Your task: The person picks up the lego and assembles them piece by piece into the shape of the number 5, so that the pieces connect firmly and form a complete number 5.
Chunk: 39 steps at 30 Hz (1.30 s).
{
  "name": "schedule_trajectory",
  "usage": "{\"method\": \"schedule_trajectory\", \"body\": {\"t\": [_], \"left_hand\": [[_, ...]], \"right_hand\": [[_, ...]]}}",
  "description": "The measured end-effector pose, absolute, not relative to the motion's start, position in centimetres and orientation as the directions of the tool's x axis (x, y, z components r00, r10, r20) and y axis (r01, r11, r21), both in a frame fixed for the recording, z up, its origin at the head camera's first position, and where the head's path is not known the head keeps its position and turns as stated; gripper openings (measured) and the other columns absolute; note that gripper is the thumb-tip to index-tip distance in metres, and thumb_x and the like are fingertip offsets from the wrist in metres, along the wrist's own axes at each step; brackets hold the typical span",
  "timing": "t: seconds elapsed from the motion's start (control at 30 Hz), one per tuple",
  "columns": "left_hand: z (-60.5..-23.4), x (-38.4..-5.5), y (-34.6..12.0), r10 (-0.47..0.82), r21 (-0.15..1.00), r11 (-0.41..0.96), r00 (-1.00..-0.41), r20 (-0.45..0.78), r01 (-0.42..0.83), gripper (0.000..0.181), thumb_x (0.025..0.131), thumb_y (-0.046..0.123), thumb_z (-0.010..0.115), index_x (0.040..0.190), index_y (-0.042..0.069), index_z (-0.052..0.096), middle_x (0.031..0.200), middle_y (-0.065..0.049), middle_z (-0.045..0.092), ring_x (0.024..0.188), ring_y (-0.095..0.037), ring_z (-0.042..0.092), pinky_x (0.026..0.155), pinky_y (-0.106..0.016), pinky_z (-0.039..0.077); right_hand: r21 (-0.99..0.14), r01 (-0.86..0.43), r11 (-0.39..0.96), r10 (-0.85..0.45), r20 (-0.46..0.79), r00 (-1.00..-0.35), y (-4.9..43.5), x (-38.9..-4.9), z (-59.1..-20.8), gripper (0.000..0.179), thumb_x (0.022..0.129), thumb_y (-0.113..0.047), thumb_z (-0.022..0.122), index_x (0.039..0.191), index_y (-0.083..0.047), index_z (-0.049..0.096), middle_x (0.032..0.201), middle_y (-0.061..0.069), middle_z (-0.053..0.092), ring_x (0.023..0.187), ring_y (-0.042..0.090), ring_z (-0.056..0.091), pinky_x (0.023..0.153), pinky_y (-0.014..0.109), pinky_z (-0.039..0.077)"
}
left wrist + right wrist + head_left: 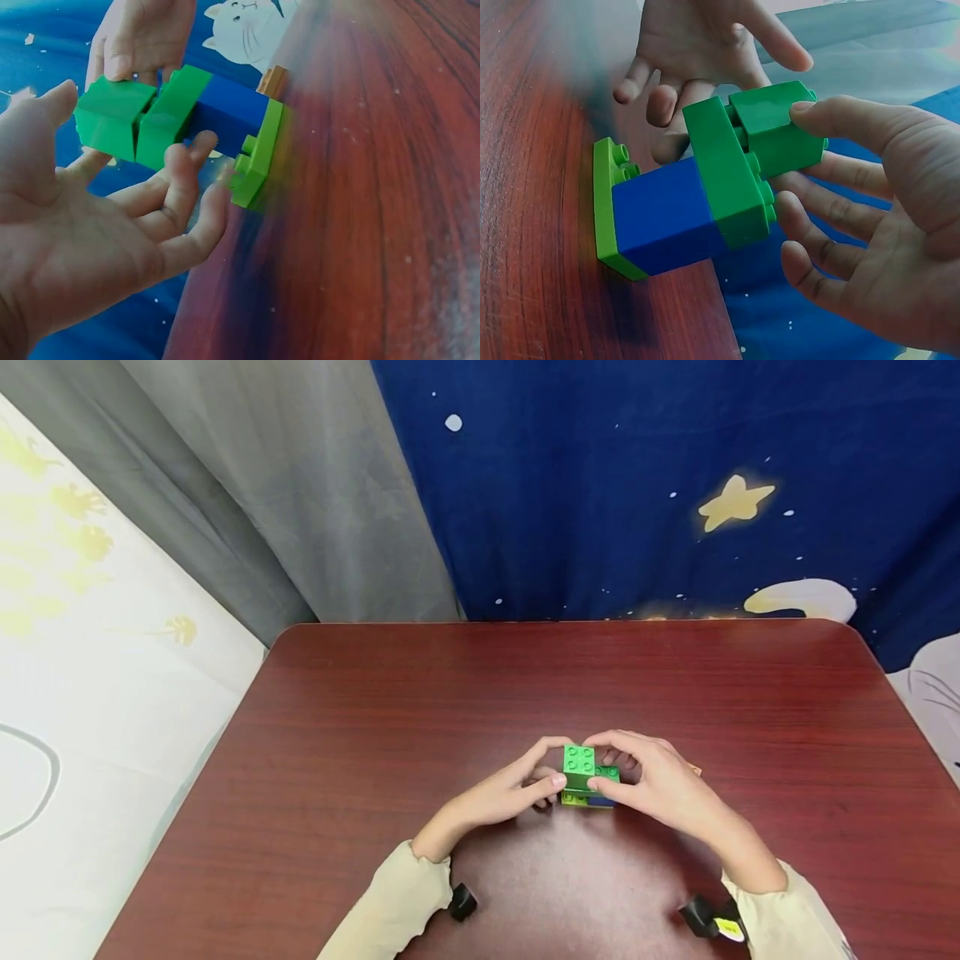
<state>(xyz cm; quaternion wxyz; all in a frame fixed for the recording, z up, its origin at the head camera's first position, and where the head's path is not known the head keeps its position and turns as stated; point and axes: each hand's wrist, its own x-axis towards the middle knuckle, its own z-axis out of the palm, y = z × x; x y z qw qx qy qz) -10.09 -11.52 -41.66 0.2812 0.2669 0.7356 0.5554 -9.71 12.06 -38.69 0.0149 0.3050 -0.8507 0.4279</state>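
Note:
A bright green brick [579, 758] with studs on top is pinched between the thumb and fingers of my right hand [667, 785]. It sits over the left part of a longer green brick [727, 172], and a narrow dark gap shows between the two. Under these come a blue brick [664, 217] and, lowest, a thin lime green plate [604, 202] close to the tabletop. On the stack's other side, my left hand [506, 789] spreads its thumb away from loosely bent fingers, whose tips lie near the green and blue bricks.
An orange piece [276, 81] lies just beyond the stack, mostly hidden by the right hand in the head view. The dark red wooden table [375, 710] reaches back to grey and blue curtains [600, 485]. Black wrist devices [462, 902] hang at both sleeves.

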Motion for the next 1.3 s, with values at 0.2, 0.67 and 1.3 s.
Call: {"method": "schedule_trajectory", "body": {"t": [0.2, 0.67, 1.3], "left_hand": [[-41.5, -9.9, -11.2, 0.691, 0.971, 0.237, -0.703, -0.166, 0.004, 0.034, 0.101, 0.036, 0.034, 0.133, 0.035, 0.022, 0.090, -0.018, 0.057, 0.084, -0.031, 0.062, 0.073, -0.040, 0.052], [-38.4, -8.8, -10.4, 0.612, 0.968, 0.250, -0.771, -0.179, -0.027, 0.025, 0.103, 0.020, 0.031, 0.127, 0.011, 0.030, 0.096, -0.035, 0.055, 0.088, -0.049, 0.054, 0.075, -0.057, 0.046], [-40.8, -9.3, -9.9, 0.539, 0.956, 0.294, -0.822, -0.182, -0.019, 0.018, 0.102, 0.032, 0.032, 0.118, 0.025, 0.036, 0.086, -0.018, 0.058, 0.077, -0.034, 0.061, 0.065, -0.043, 0.052]], "right_hand": [[-0.730, -0.526, 0.437, -0.491, 0.296, -0.819, 11.9, -9.5, -38.7, 0.039, 0.075, -0.013, 0.078, 0.109, -0.013, 0.059, 0.082, -0.007, 0.062, 0.065, 0.008, 0.054, 0.055, 0.024, 0.045], [-0.726, -0.537, 0.430, -0.506, 0.298, -0.809, 11.9, -9.4, -38.8, 0.036, 0.074, -0.012, 0.078, 0.103, -0.019, 0.058, 0.078, -0.007, 0.059, 0.063, 0.010, 0.053, 0.054, 0.023, 0.044], [-0.704, -0.547, 0.453, -0.496, 0.311, -0.811, 11.9, -9.5, -38.7, 0.034, 0.076, -0.019, 0.078, 0.103, -0.023, 0.059, 0.063, -0.006, 0.047, 0.053, 0.004, 0.041, 0.048, 0.020, 0.036]]}}
